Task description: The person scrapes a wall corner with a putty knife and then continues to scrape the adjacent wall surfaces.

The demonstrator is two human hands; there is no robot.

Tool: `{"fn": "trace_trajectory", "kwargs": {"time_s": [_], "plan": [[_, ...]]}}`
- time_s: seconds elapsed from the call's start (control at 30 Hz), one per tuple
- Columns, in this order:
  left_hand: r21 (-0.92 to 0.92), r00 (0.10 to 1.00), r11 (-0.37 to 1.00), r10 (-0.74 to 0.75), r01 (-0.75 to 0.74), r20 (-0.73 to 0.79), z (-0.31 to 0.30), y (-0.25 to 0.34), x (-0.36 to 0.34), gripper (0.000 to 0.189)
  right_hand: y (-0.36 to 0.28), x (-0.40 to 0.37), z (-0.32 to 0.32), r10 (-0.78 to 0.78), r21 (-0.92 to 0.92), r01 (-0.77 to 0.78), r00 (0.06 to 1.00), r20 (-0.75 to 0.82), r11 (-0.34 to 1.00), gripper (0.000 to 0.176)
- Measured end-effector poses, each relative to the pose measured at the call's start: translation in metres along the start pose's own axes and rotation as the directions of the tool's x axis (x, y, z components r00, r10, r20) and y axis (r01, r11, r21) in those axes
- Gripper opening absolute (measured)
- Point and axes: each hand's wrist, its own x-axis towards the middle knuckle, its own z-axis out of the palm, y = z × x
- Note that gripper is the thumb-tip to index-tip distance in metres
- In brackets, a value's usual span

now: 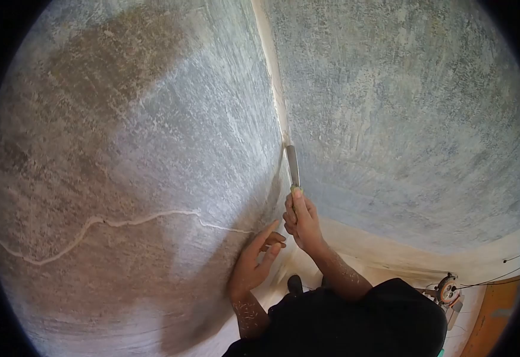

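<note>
And there was the right hand (305,225), grip closed around the scraper (294,168), its tip at the corner seam (276,95), the left hand (253,265) part-open, seemingly empty, near the wall (177,154), where a slipping blade, pushed too hard, could have nicked its fingers!

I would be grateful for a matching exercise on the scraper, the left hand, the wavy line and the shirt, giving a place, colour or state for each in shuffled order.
Things:
1. Scraper
2. Left hand
3. Wavy line
4. Shirt

Place, colour or state:
A. Black
B. Pale, running across the wall on the left
C. Open, with no tool in it
D. In the right hand, blade tip at the corner

Right pairs: 1-D, 2-C, 3-B, 4-A
</note>
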Motion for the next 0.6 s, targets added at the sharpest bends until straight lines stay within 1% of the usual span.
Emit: {"fn": "trace_trajectory", "kwargs": {"time_s": [0.03, 0.1, 0.13, 0.23, 0.33, 0.43, 0.53, 0.6], "plan": [[-0.007, 1.0, 1.0, 0.012, -0.012, 0.006, 0.0, -0.001, 0.001, 0.048, 0.001, 0.0, -0.002, 0.008, -0.002, -0.008, 1.0, -0.006, 1.0, 0.043], [-0.023, 0.999, 0.999, 0.028, -0.028, 0.022, -0.001, -0.003, 0.002, 0.047, 0.01, 0.004, 0.013, -0.075, -0.046, 0.072, 0.995, -0.059, 0.996, 0.043], [-0.003, 0.999, 0.999, 0.037, -0.037, 0.012, 0.0, -0.003, 0.002, 0.047, 0.015, 0.004, 0.018, -0.113, -0.069, 0.107, 0.99, -0.089, 0.992, 0.043], [0.037, 0.998, 0.998, 0.054, -0.054, 0.011, -0.001, -0.004, 0.001, 0.047, 0.014, 0.003, 0.019, -0.045, -0.04, 0.039, 0.989, -0.139, 0.998, 0.046], [0.031, 0.997, 0.997, 0.063, -0.064, 0.034, -0.003, -0.008, -0.001, 0.046, -0.005, 0.0, 0.005, 0.052, 0.014, -0.052, 0.998, -0.042, 0.999, 0.048], [0.04, 0.997, 0.997, 0.067, -0.068, 0.034, -0.002, -0.007, 0.001, 0.045, -0.021, -0.004, 0.018, 0.116, 0.078, -0.113, 0.993, -0.032, 0.99, 0.051], [0.046, 0.998, 0.997, 0.064, -0.066, 0.029, -0.002, -0.01, 0.002, 0.044, -0.013, -0.002, 0.015, 0.076, 0.081, -0.073, 0.996, -0.034, 0.994, 0.051], [0.071, 0.997, 0.995, 0.066, -0.068, 0.035, -0.003, -0.011, 0.001, 0.043, -0.013, 0.001, 0.008, 0.047, 0.051, -0.047, 0.999, -0.008, 0.998, 0.051]]}}
